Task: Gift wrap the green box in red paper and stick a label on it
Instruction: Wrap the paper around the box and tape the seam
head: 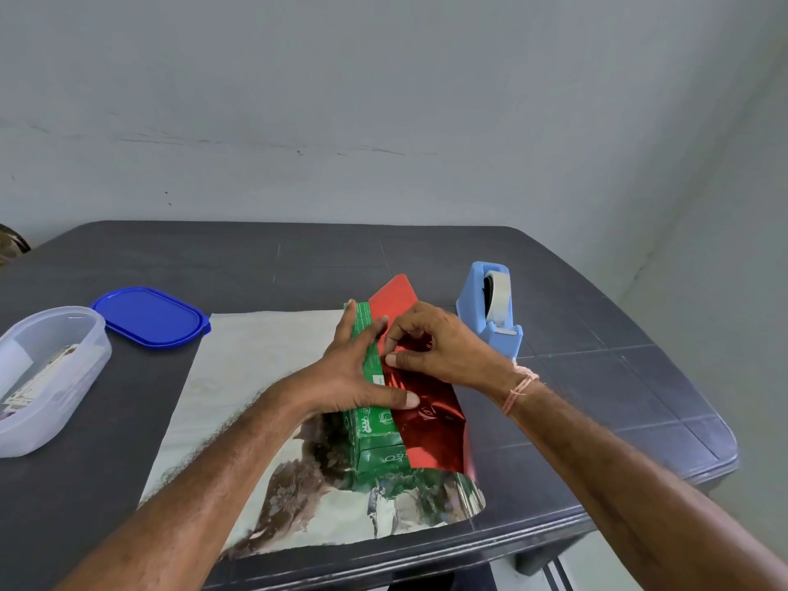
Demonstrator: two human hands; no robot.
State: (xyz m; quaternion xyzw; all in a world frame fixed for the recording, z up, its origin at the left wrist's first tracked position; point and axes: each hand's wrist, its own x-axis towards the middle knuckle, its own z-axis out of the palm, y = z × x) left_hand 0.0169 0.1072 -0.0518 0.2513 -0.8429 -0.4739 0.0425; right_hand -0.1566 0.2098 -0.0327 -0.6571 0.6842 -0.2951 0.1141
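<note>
The green box [377, 437] lies lengthwise on the silver underside of the wrapping sheet [256, 377] in the middle of the dark table. The sheet's right part is folded up over the box and shows its shiny red side [430, 424]. My left hand [354, 373] lies flat on the box top, fingers spread, thumb pressing the red edge down. My right hand [430, 347] pinches the red paper's edge on the box top, between thumb and fingertips.
A light blue tape dispenser [494, 309] stands just right of the box. At the left are a clear plastic tub [47, 377] holding paper pieces and its blue lid [149, 315]. The table's front edge [426, 560] is near; a wall stands behind.
</note>
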